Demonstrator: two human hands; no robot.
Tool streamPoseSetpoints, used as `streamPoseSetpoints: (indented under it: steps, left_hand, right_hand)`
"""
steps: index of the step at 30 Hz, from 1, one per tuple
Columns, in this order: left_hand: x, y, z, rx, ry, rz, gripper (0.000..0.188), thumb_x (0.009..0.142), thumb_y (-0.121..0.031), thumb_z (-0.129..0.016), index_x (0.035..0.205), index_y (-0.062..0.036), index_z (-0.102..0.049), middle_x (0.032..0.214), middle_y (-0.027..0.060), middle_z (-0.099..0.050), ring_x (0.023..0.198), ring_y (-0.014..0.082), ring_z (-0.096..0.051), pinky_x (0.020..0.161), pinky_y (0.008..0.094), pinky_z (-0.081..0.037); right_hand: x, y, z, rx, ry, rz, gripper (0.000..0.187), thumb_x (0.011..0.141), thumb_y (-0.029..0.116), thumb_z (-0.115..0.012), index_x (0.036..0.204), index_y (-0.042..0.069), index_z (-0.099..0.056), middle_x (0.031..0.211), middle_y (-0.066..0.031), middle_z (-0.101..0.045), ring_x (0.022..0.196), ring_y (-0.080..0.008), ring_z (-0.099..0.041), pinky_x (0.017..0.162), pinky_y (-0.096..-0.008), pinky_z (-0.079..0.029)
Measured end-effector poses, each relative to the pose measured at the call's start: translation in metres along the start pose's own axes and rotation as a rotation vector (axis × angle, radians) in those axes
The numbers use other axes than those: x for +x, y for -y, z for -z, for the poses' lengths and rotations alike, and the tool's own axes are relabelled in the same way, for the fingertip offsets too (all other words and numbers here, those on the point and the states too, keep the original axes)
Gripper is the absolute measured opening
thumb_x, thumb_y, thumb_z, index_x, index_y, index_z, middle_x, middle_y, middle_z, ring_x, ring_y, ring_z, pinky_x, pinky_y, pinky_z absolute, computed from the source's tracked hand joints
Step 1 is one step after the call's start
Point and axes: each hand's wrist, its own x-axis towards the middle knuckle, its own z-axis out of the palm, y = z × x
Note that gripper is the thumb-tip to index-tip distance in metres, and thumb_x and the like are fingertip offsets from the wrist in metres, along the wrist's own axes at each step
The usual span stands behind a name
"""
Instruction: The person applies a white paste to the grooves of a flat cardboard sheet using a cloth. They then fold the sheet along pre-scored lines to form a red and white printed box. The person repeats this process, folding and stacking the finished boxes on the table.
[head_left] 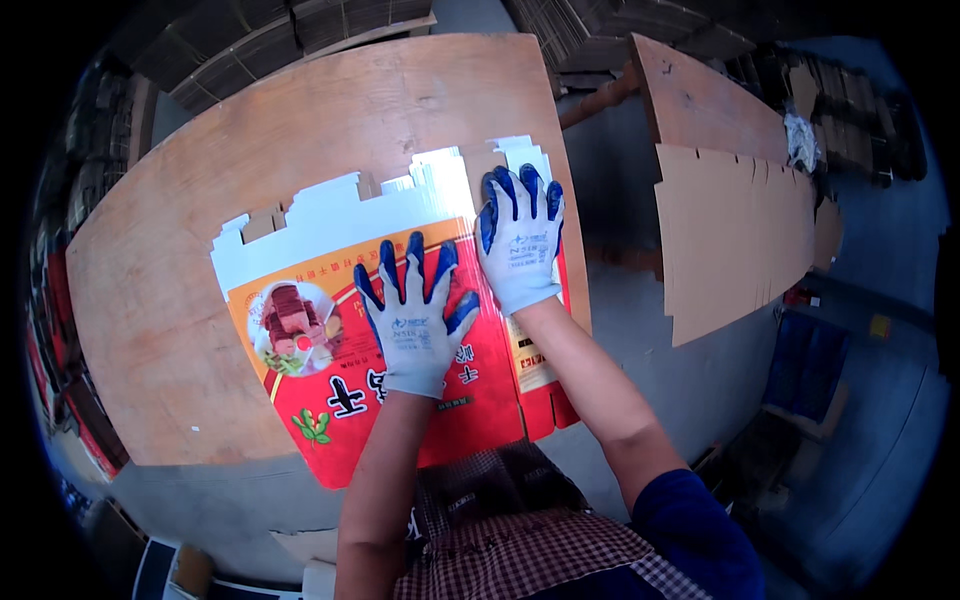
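A flattened printed carton (pixel 350 430), red and yellow with a food picture and white flaps along its far edge, lies on a wooden table. Its near edge juts past the table toward my apron. My left hand (pixel 412 320), in a white glove with blue fingertips, rests flat on the red printed face with fingers spread. Farther to the right, my right hand (pixel 521 235), gloved the same way, lies on the carton's right part near the white flaps, fingers stretched out. How many sheets are stacked under my hands I cannot tell.
The wooden table (pixel 160 300) extends left and beyond the carton. To the right, a brown cardboard sheet (pixel 740 235) leans over a second wooden board (pixel 700 100). Bundled cardboard stacks (pixel 230 60) stand behind. A blue crate (pixel 808 365) sits on the floor at right.
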Motion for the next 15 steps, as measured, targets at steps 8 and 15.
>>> streamPoseSetpoints:
  steps: [8,15]
  left_hand:
    - [0.001,-0.004,0.002,-0.017,-0.048,-0.024,0.069,0.089,-0.052,-0.066,0.149,-0.0229,-0.050,0.166,0.0094,-0.024,0.155,0.0367,-0.013,0.123,0.0629,-0.001]
    - [-0.005,0.003,0.006,-0.107,-0.180,-0.048,0.070,0.086,-0.039,-0.071,0.148,-0.0150,-0.049,0.164,0.0103,-0.030,0.153,0.0364,-0.020,0.124,0.0577,-0.010]
  right_hand:
    - [-0.159,0.022,0.059,0.206,0.162,-0.017,0.050,0.089,0.024,-0.068,0.135,0.006,-0.060,0.143,-0.0149,-0.052,0.138,-0.0373,-0.043,0.117,-0.0575,-0.028]
    - [-0.180,-0.156,0.065,-0.031,-0.022,-0.404,0.088,0.080,0.044,-0.079,0.149,0.004,-0.043,0.155,-0.0179,-0.041,0.143,-0.0409,-0.037,0.116,-0.0554,-0.031]
